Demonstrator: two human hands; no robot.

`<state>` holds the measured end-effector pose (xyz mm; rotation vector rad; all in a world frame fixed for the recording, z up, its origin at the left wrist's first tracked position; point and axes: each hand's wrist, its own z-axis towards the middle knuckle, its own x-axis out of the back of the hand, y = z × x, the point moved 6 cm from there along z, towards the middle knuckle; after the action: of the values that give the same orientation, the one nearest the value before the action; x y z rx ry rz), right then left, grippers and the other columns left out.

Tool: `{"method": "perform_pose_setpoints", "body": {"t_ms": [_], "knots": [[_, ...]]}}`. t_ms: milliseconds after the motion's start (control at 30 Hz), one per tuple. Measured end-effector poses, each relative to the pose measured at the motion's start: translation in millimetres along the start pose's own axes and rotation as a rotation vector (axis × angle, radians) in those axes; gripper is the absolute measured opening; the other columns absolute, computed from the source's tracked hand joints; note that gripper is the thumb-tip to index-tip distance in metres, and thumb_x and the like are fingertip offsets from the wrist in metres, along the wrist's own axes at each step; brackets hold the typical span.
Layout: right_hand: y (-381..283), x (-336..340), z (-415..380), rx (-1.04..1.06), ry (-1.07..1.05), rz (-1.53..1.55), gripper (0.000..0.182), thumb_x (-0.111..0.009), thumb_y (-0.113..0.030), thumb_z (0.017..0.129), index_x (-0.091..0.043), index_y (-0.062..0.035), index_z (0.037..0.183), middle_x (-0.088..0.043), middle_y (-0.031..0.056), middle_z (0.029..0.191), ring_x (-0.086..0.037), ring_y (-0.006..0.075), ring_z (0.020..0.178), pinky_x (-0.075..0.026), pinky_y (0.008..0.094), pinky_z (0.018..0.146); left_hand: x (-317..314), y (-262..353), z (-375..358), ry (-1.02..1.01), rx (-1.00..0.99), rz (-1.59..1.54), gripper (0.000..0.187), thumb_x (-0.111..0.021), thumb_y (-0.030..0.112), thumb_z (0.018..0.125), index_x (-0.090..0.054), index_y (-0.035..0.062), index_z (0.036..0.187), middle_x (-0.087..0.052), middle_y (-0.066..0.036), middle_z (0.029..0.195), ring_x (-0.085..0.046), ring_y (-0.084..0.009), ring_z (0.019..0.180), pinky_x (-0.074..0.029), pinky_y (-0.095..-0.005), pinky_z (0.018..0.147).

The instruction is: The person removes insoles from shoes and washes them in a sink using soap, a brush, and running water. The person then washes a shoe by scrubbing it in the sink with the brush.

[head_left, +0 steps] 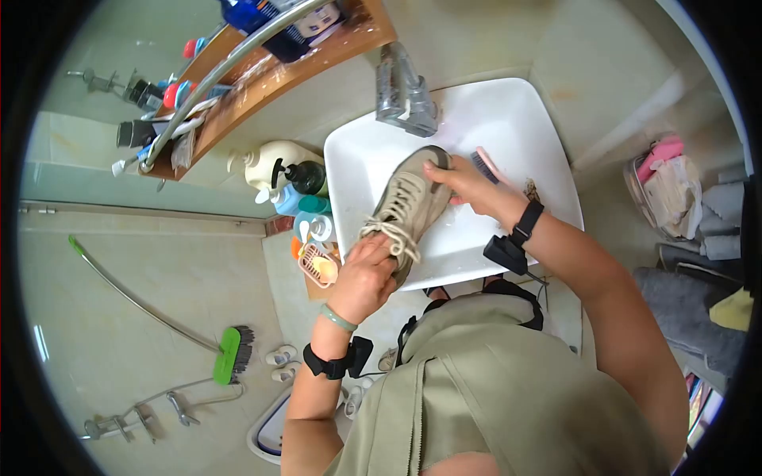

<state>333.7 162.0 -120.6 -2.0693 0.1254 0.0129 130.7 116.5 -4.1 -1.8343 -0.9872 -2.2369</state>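
A beige lace-up sneaker (409, 198) is held over the white sink (452, 274), its toe pointing up toward the faucet (406, 95). My left hand (367, 270) grips the shoe near its ankle opening, beside the tied laces; some of its fingers are hidden. My right hand (474, 186) is closed on the toe, thumb on top and the other fingers partly out of sight. Behind the right hand, a pink brush (486, 163) with dark bristles lies in the basin.
Pump bottles (305, 178) and a soap dish (319, 266) stand left of the sink. A wooden shelf (270, 87) with a metal rail juts out at upper left. A green broom (228, 355) leans at the left; towels (686, 309) hang at the right.
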Motion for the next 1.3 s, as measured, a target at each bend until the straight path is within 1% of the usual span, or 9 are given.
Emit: {"method": "perform_pose_setpoints", "body": {"t_ms": [167,300,500,567,633,667,767,1100,1300], "knots": [[17,0,7,-0.050,-0.039,0.358,0.037,-0.066,-0.036,0.085,-0.056,-0.0140,0.113,-0.059,-0.0016,0.103,-0.054,0.0133,0.094,-0.040,0.0339,0.082,5,-6,-13,0.018,0.071,-0.083,0.019,-0.060,0.000,0.068,-0.060,-0.0022,0.087,-0.056,-0.021,0.111,-0.054,-0.0360,0.106,-0.046,-0.0398,0.089],[-9,1,-11,0.002,-0.003,0.348,0.037,-0.067,-0.029,0.085,-0.054,-0.0121,0.115,-0.059,-0.0002,0.103,-0.054,0.0124,0.094,-0.042,0.0327,0.081,5,-15,-15,-0.064,0.254,-0.283,0.017,-0.054,0.000,0.075,-0.058,-0.0047,0.091,-0.055,-0.026,0.106,-0.055,-0.0411,0.097,-0.046,-0.0435,0.081],[-22,7,-19,0.189,0.009,0.331,0.043,-0.069,-0.024,0.084,-0.048,-0.0093,0.118,-0.059,0.0024,0.104,-0.055,0.0108,0.093,-0.043,0.0282,0.078,-31,-51,-20,0.315,0.357,-0.261,0.022,-0.046,-0.005,0.079,-0.052,-0.0110,0.099,-0.053,-0.032,0.097,-0.051,-0.0485,0.094,-0.044,-0.0463,0.082],[-19,5,-21,0.188,-0.025,0.400,0.041,-0.069,-0.024,0.084,-0.049,-0.0106,0.117,-0.058,0.0008,0.103,-0.054,0.0112,0.094,-0.043,0.0304,0.082,-46,-61,-15,0.297,0.424,-0.210,0.027,-0.045,-0.006,0.079,-0.053,-0.0102,0.105,-0.058,-0.027,0.102,-0.057,-0.0409,0.093,-0.046,-0.0416,0.082],[-11,8,-18,0.168,-0.034,0.416,0.040,-0.068,-0.024,0.085,-0.049,-0.0115,0.117,-0.058,0.0001,0.104,-0.054,0.0113,0.096,-0.043,0.0315,0.084,-69,-83,-13,0.545,0.715,-1.264,0.034,-0.044,-0.008,0.078,-0.053,-0.0073,0.111,-0.060,-0.018,0.110,-0.060,-0.0285,0.095,-0.047,-0.0351,0.082],[-6,10,-17,0.146,-0.039,0.435,0.038,-0.068,-0.024,0.086,-0.049,-0.0124,0.117,-0.058,-0.0006,0.105,-0.053,0.0115,0.098,-0.043,0.0327,0.086,-75,-83,-10,0.504,0.724,-1.459,0.040,-0.043,-0.009,0.079,-0.052,-0.0051,0.117,-0.059,-0.012,0.116,-0.059,-0.0188,0.098,-0.047,-0.0294,0.084],[-3,10,-20,0.175,-0.082,0.479,0.037,-0.065,-0.024,0.087,-0.048,-0.0139,0.119,-0.057,-0.0018,0.108,-0.053,0.0111,0.100,-0.042,0.0339,0.088,-70,-75,-6,0.518,0.788,-1.736,0.040,-0.043,-0.009,0.080,-0.052,-0.0054,0.118,-0.059,-0.013,0.115,-0.059,-0.0190,0.102,-0.046,-0.0271,0.086],[-27,0,-38,0.334,-0.168,0.460,0.044,-0.062,-0.022,0.090,-0.042,-0.0098,0.127,-0.056,0.0017,0.115,-0.054,0.0136,0.103,-0.045,0.0351,0.089,-44,-51,-4,0.548,0.525,-1.637,0.041,-0.051,-0.005,0.079,-0.054,-0.0027,0.119,-0.062,-0.007,0.114,-0.058,-0.0144,0.102,-0.042,-0.0249,0.090],[-47,-15,-57,0.303,-0.143,0.529,0.048,-0.058,-0.023,0.092,-0.038,-0.0056,0.131,-0.055,0.0062,0.119,-0.054,0.0180,0.109,-0.048,0.0385,0.090,-32,-49,-21,0.614,0.527,-1.169,0.023,-0.061,-0.001,0.071,-0.060,0.0000,0.095,-0.063,-0.003,0.088,-0.057,-0.0110,0.077,-0.045,-0.0253,0.070]]}}
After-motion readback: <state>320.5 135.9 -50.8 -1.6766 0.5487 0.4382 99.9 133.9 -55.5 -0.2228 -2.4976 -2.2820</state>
